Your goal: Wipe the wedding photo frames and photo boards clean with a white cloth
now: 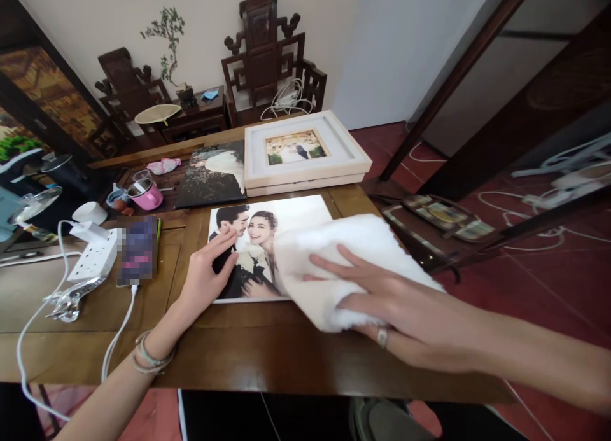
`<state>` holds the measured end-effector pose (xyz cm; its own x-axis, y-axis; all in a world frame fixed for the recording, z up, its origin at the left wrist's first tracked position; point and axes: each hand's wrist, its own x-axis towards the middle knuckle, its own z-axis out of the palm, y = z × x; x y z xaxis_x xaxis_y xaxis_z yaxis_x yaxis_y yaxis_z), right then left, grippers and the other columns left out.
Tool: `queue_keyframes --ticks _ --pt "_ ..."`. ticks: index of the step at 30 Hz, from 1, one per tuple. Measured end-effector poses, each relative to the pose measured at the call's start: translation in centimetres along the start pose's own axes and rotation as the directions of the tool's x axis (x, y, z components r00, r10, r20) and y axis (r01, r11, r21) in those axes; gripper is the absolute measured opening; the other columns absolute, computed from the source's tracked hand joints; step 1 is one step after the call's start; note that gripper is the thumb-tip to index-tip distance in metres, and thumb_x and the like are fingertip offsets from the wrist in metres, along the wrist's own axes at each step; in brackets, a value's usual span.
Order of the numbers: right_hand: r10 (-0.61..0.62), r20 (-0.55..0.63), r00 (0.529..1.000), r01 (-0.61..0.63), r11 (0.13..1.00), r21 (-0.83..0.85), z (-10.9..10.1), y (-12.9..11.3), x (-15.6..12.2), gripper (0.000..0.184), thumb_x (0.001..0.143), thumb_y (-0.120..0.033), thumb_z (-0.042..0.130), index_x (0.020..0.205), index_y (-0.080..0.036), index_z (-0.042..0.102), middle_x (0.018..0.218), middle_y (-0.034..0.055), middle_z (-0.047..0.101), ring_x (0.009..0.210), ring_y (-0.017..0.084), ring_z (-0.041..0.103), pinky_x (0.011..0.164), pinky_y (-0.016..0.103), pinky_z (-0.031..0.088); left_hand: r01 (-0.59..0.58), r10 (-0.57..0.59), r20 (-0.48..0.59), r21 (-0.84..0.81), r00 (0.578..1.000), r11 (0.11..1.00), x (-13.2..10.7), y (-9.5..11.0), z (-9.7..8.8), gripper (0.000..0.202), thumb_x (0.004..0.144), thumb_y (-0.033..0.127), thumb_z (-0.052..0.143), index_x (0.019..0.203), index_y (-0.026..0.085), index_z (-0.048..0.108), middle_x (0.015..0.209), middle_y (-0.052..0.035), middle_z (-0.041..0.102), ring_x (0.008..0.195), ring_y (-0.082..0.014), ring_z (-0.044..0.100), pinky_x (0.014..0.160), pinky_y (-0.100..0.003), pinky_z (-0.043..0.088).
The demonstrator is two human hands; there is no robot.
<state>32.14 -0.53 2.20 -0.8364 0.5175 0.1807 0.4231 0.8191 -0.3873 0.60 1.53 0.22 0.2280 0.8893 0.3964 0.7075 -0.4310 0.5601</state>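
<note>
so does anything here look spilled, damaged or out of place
Nothing looks spilled or damaged. The wedding photo print lies flat under the left hand, with the right hand gripping a white towel on it. Only the white cables trail off the front edge of the table.

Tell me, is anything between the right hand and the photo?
Yes: the towel in the right hand lies between it and the photo, over its right part. The left hand rests bare on its left edge.

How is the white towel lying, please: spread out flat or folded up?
Folded up: the towel forms a thick pad over the right edge of the photo, held by the right hand.
</note>
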Motion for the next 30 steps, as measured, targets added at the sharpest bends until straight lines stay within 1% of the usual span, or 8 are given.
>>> queue_keyframes --ticks 7,11,16,21,23,25,27,30 --pt "0.189 0.152 0.970 -0.203 0.976 0.083 -2.9 2.4 4.3 0.030 0.086 -0.021 0.043 0.100 -0.025 0.070 0.135 0.0065 0.060 0.136 0.036 0.041 0.101 0.057 0.043 0.027 -0.026 0.021 -0.027 0.999 0.999 0.2 0.1 -0.3 0.034 0.090 0.026 0.058 0.122 0.018 0.067 0.132 -0.0091 0.064 0.130 -0.0251 0.054 0.113 -0.046 0.040" --pt "0.155 0.089 0.984 -0.159 0.986 0.047 -3.9 6.1 7.9 0.032 0.092 -0.028 0.040 0.105 -0.022 0.069 0.098 0.0074 0.072 0.113 0.033 0.060 0.096 0.052 0.045 0.012 -0.011 0.029 -0.023 1.000 1.000 0.2 0.1 -0.3 0.034 0.091 0.024 0.056 0.123 0.020 0.066 0.133 -0.0085 0.063 0.132 -0.0239 0.051 0.114 -0.046 0.039" --pt "0.177 -0.010 0.984 -0.176 0.981 0.084 -3.9 8.4 9.5 0.034 0.094 -0.036 0.042 0.107 -0.019 0.068 0.095 0.0090 0.071 0.090 0.026 0.064 0.087 0.044 0.047 0.010 -0.009 0.039 -0.011 0.999 1.000 0.0 0.0 -0.2 0.033 0.092 0.023 0.054 0.123 0.019 0.066 0.135 -0.0103 0.062 0.133 -0.0237 0.051 0.113 -0.048 0.040" --pt "0.187 0.032 0.982 -0.189 0.980 0.063 -3.1 6.0 7.6 0.030 0.093 -0.029 0.040 0.099 -0.021 0.069 0.085 0.0049 0.071 0.094 0.026 0.066 0.100 0.052 0.042 0.028 -0.027 0.042 -0.015 0.999 1.000 0.0 0.1 -0.2 0.034 0.092 0.023 0.054 0.124 0.020 0.065 0.136 -0.0099 0.061 0.134 -0.0237 0.050 0.114 -0.049 0.039" --pt "0.187 0.070 0.980 -0.191 0.979 0.064 -2.4 4.1 5.9 0.029 0.088 -0.022 0.043 0.098 -0.023 0.070 0.113 0.0087 0.070 0.121 0.033 0.056 0.102 0.057 0.041 0.037 -0.036 0.044 -0.023 0.998 0.999 0.0 0.0 -0.2 0.034 0.092 0.024 0.054 0.124 0.019 0.065 0.137 -0.0103 0.060 0.134 -0.0240 0.049 0.114 -0.048 0.038" --pt "0.192 0.087 0.978 -0.198 0.978 0.062 -1.5 2.1 3.9 0.030 0.081 -0.017 0.047 0.097 -0.023 0.072 0.142 0.0101 0.053 0.140 0.038 0.033 0.100 0.062 0.042 0.047 -0.046 0.045 -0.029 0.998 0.998 0.0 0.0 -0.1 0.034 0.092 0.025 0.054 0.124 0.019 0.065 0.137 -0.0102 0.060 0.135 -0.0243 0.048 0.115 -0.048 0.037" --pt "0.134 0.077 0.988 -0.139 0.988 0.060 -0.6 0.1 2.0 0.030 0.078 -0.014 0.049 0.095 -0.022 0.073 0.152 0.0100 0.041 0.144 0.038 0.020 0.104 0.064 0.039 0.049 -0.048 0.047 -0.022 0.998 0.999 0.0 -0.1 -0.1 0.034 0.092 0.025 0.054 0.124 0.019 0.064 0.137 -0.0105 0.060 0.134 -0.0246 0.049 0.115 -0.047 0.037" --pt "-0.081 0.076 0.994 0.077 0.996 0.053 0.2 -2.3 0.3 0.040 0.074 -0.008 0.048 0.104 -0.021 0.071 0.147 0.0105 0.047 0.145 0.030 0.019 0.114 0.061 0.024 0.028 -0.028 0.047 0.002 0.998 1.000 0.0 -0.2 0.0 0.035 0.093 0.026 0.052 0.125 0.016 0.063 0.136 -0.0126 0.060 0.134 -0.0249 0.050 0.114 -0.047 0.038"
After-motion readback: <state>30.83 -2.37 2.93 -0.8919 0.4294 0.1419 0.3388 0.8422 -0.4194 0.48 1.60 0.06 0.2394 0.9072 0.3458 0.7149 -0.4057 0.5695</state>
